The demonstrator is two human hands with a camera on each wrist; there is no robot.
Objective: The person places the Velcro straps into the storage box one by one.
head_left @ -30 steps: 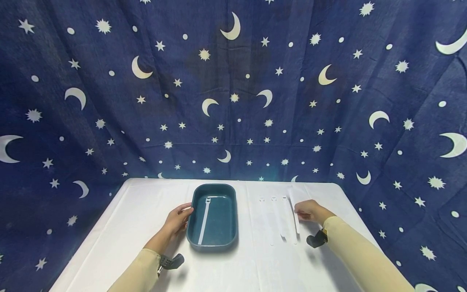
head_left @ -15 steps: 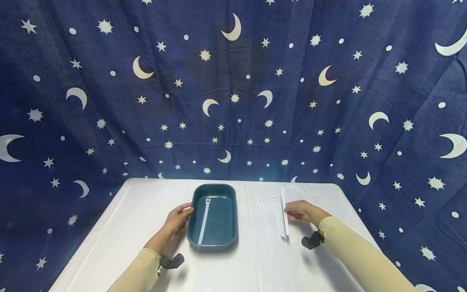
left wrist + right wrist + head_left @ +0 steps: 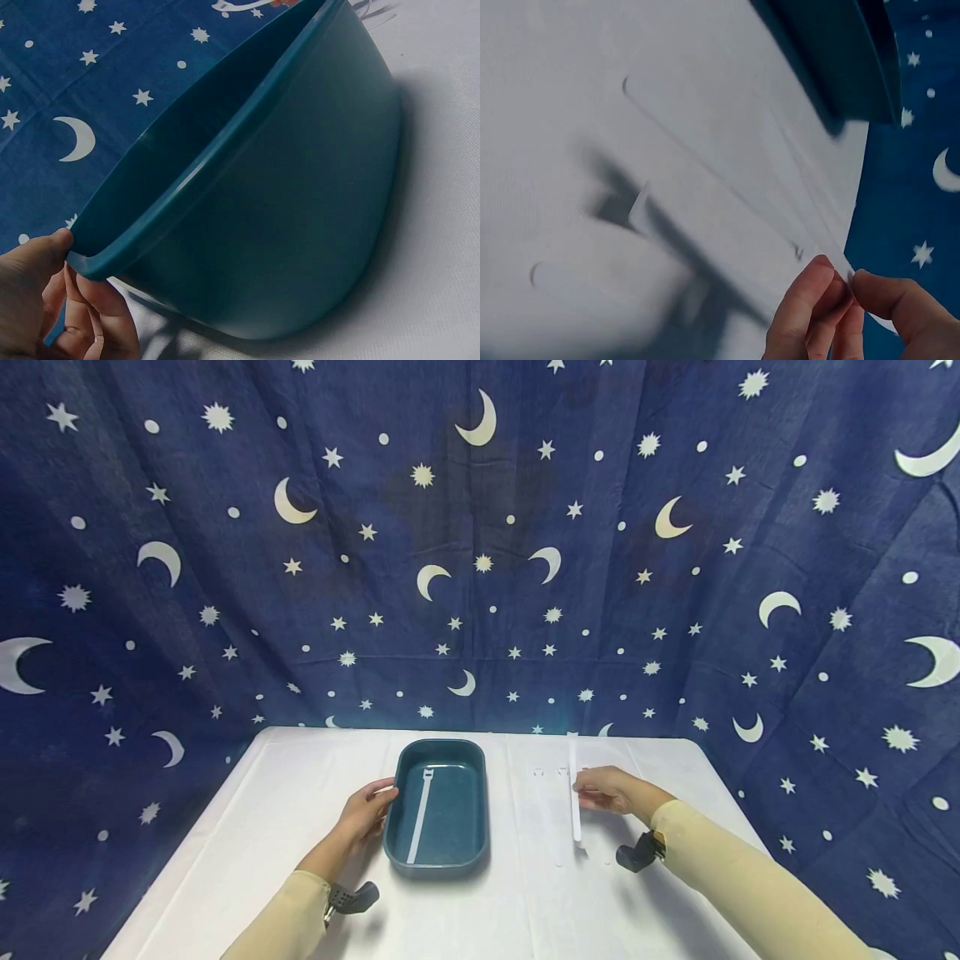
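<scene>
**Held strip in right hand; left hand at tub**

Right hand: thumb and fingertips pinched together on the white held strip, near its middle in the head view. Held strip stood nearly edge-on, to the right of the tub and well apart from it; whether its near end met the table could not be told.

Left hand: clamped on the tub's left rim, thumb on the edge, other fingers curled below it against the outer wall.

Tub: dark teal, rounded corners, resting upright on the white-covered table. One white strip inside lay lengthwise on its floor, left of centre, slotted end away from the person.

Three more white strips lay on the table below and beside the held strip: left strip, middle strip with its near end lifted, and right strip.

Other: pale sleeves, a dark wrist mount on the left arm, and a navy moon-and-star curtain behind the table.
</scene>
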